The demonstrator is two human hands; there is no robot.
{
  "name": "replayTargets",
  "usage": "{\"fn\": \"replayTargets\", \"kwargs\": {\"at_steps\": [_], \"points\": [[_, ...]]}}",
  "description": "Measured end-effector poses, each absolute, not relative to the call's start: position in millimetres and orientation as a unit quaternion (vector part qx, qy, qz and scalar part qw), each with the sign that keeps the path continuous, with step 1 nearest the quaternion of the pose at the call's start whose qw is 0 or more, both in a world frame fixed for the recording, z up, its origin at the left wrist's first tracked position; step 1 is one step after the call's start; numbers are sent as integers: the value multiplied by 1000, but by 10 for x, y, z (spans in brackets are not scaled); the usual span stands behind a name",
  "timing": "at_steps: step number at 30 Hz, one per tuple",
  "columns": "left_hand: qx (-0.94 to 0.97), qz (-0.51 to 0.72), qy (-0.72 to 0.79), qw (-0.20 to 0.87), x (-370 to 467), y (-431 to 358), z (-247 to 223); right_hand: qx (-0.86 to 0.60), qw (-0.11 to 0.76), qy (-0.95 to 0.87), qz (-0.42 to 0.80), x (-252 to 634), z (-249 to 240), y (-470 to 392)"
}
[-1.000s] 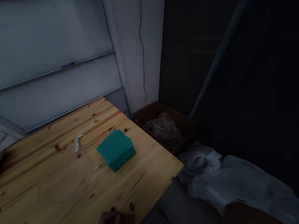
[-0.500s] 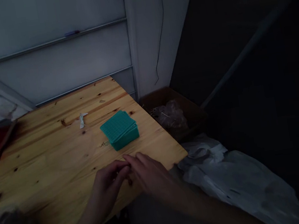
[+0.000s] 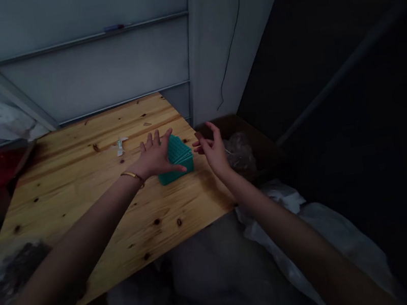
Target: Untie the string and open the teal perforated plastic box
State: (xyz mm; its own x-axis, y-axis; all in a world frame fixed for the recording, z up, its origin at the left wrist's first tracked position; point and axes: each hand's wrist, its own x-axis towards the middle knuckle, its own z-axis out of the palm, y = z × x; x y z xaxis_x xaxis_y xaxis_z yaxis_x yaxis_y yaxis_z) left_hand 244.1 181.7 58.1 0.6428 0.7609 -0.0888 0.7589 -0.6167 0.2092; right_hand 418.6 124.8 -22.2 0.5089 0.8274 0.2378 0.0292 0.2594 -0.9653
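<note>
A small teal box [image 3: 177,149] with a grid-patterned top stands near the right edge of the wooden table; its top layer sits slightly askew. My left hand [image 3: 158,155], fingers spread, reaches over the left side of the box and hides part of it. The thumb lies along its front. Just right of the box, my right hand [image 3: 216,151] is raised near the table edge with its fingers apart and curved. I make out nothing held in it.
A scrap of white and green paper [image 3: 120,146] lies farther back on the wooden table [image 3: 92,206]. Beyond the right edge is a brown carton [image 3: 258,133] with clear plastic inside. Plastic bags [image 3: 341,239] lie at the lower right; a dark bundle in clear plastic [image 3: 24,266] is at left.
My hands were together at the table's front edge, fingertips touching. They have parted and reached forward, the left onto the teal box, the right beside it. The view has shifted a little.
</note>
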Motion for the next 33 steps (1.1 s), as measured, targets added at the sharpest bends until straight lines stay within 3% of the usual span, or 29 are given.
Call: {"fn": "replayTargets", "kwargs": {"at_steps": [6, 10, 19, 26, 33], "points": [[903, -93, 404, 114, 2590, 1970, 636, -553, 712, -358, 242, 4038, -602, 973], [908, -92, 391, 115, 2578, 2028, 588, -559, 705, -375, 224, 4000, -727, 914], [940, -64, 327, 76, 2547, 2095, 437, -546, 678, -433, 233, 4002, -717, 889], [954, -79, 282, -60, 2502, 2000, 520, -547, 669, -454, 216, 3976, -729, 895], [960, -72, 259, -77, 2536, 1948, 557, -544, 667, -451, 234, 3977, -731, 897]]}}
